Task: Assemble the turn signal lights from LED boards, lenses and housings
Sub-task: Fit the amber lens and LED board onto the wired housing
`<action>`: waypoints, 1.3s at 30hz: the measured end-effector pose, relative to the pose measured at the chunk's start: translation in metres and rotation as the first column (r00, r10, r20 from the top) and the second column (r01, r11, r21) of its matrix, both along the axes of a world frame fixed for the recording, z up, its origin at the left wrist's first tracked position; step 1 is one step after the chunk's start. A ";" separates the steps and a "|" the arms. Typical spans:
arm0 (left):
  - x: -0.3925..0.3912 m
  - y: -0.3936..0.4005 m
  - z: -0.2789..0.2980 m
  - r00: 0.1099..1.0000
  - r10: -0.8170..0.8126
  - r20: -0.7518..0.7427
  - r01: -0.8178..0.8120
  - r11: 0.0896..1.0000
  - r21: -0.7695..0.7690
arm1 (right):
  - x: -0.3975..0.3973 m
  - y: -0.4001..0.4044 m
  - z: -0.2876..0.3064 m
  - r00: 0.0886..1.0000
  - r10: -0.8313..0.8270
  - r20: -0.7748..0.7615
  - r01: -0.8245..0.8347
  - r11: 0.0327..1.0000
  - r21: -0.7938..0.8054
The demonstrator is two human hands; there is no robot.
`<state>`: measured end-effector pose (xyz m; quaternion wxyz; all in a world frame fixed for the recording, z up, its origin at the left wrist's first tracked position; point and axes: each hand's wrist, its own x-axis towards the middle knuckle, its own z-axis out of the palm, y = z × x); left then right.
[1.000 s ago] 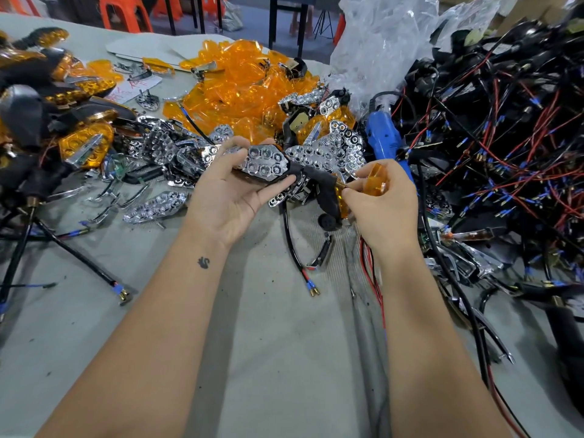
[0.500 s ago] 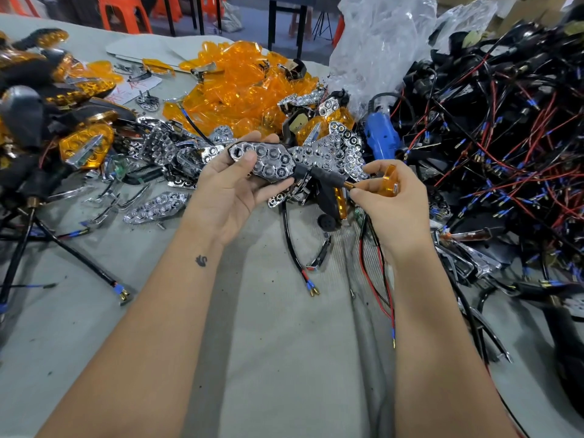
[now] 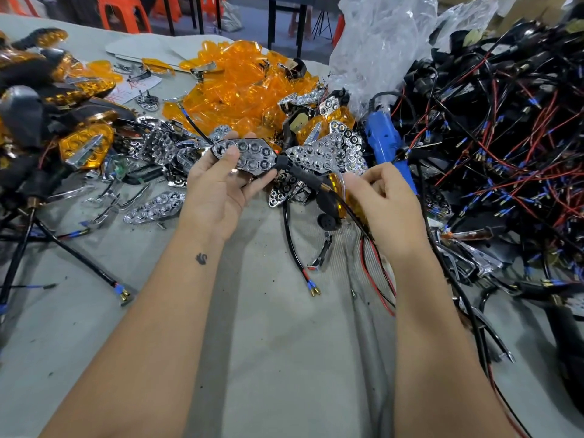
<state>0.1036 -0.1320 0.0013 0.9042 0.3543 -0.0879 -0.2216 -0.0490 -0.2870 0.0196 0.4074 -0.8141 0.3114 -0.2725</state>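
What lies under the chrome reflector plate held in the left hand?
Under the chrome reflector plate show the left hand, its fingers curled beneath, and a black stalk leaving its right end. The plate's underside and any housing are hidden.

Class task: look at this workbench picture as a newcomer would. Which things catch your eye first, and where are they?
The heap of orange lenses glows at the back centre of the table. To the right sprawls a black tangle of red and blue-tipped wires. In the middle, the left hand holds a chrome reflector unit, while the right hand grips an orange lens.
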 end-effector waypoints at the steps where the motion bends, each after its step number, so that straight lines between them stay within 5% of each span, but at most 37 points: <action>1: 0.001 0.000 0.000 1.000 0.002 0.000 -0.002 1.000 0.007 | 0.000 0.000 0.001 0.999 -0.036 -0.014 0.036 0.999 0.018; 7: 0.002 0.000 -0.001 1.000 -0.006 -0.001 0.006 0.997 0.077 | 0.002 -0.001 -0.001 0.961 -0.181 -0.208 0.141 0.971 -0.196; 12: 0.004 -0.001 -0.002 1.000 0.016 -0.016 -0.014 0.991 0.134 | 0.004 -0.008 0.000 0.958 -0.271 0.093 0.286 0.925 -0.249; 17: 0.004 -0.002 -0.003 1.000 0.017 -0.015 -0.014 0.986 0.168 | 0.007 -0.006 -0.007 0.978 -0.172 -0.122 0.108 0.904 -0.413; 20: 0.003 -0.002 -0.003 1.000 0.019 -0.014 -0.017 0.986 0.166 | 0.011 0.006 -0.005 0.986 -0.149 -0.076 0.077 0.807 -0.586; 25: 0.003 -0.003 -0.001 0.995 0.061 -0.080 -0.053 0.994 0.097 | 0.014 0.019 -0.011 0.972 0.049 -0.231 -0.182 0.779 -0.599; 34: 0.003 0.000 0.000 0.989 0.084 -0.121 -0.088 0.996 -0.022 | 0.011 0.010 -0.002 1.000 -0.007 -0.010 0.004 0.959 -0.282; 39: 0.001 0.000 0.001 0.997 0.059 -0.055 -0.059 0.998 -0.012 | 0.008 0.007 -0.002 0.999 0.038 -0.013 -0.040 0.952 -0.304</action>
